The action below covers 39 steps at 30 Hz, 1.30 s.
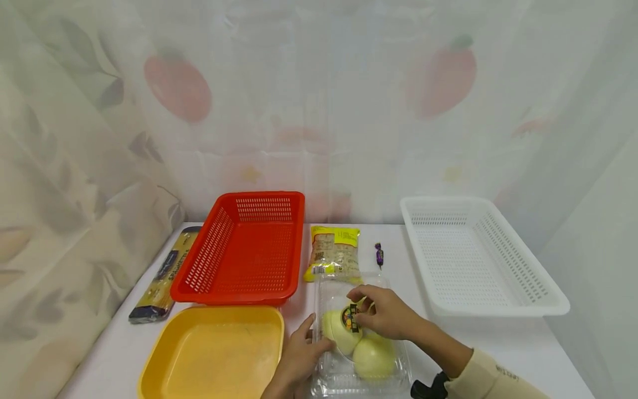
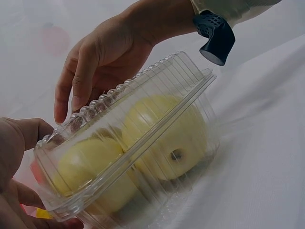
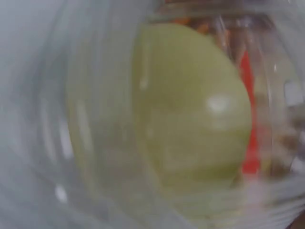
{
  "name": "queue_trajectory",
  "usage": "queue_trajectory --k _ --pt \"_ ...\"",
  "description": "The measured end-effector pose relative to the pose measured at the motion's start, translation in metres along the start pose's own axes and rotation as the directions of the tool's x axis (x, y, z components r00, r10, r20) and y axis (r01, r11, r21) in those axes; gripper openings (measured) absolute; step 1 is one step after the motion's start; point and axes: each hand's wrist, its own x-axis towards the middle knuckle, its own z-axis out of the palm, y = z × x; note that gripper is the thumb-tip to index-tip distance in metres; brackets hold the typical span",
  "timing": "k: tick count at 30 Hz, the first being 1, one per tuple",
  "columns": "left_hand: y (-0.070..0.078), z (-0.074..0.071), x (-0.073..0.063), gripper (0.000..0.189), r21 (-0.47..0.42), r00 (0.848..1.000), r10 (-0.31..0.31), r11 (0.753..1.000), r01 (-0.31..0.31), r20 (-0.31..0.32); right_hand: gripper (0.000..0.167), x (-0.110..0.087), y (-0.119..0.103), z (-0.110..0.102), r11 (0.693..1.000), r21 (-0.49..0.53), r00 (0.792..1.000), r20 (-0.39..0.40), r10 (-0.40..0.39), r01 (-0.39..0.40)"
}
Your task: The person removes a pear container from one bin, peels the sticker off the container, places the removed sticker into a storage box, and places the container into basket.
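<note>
A clear plastic clamshell box (image 1: 331, 382) holds pale yellow-green round fruits (image 1: 375, 357); whether apples or pears I cannot tell. My left hand (image 1: 301, 354) grips the box's left side. In the left wrist view the thumb lies at one edge and the fingers (image 2: 28, 193) at another, with the box corner between them. Over the lid is my right hand (image 1: 386, 313), its bent fingers at a round label with a dark strip (image 1: 350, 318). Thumb and forefinger stand apart there. The right wrist view is blurred and shows one fruit (image 3: 190, 105) through plastic.
A red basket (image 1: 239, 293) stands behind a yellow basin (image 1: 209, 382) on the left, with a spaghetti pack (image 1: 164, 277) beside them. Behind the box lie a yellow-and-clear food bag (image 1: 335, 249) and a purple wrapped candy (image 1: 380, 255). A white basket (image 1: 498, 310) stands right.
</note>
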Motion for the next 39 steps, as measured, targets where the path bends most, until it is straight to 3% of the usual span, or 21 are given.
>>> queue_trajectory --k 19,30,39 --pt "-0.002 -0.001 0.001 0.083 -0.023 1.0 -0.013 1.0 0.013 0.006 0.037 0.006 -0.009 0.004 0.996 -0.069 0.998 -0.026 0.062 -0.063" --pt "-0.002 0.0 0.0 0.083 -0.035 1.0 -0.011 0.999 0.011 0.003 0.033 0.009 -0.009 0.005 0.997 -0.076 1.0 -0.013 -0.023 0.022" --pt "-0.003 0.0 0.001 0.083 -0.043 1.0 -0.013 0.999 0.013 -0.003 0.02 0.012 -0.005 0.007 0.996 -0.083 0.999 -0.032 -0.018 0.015"
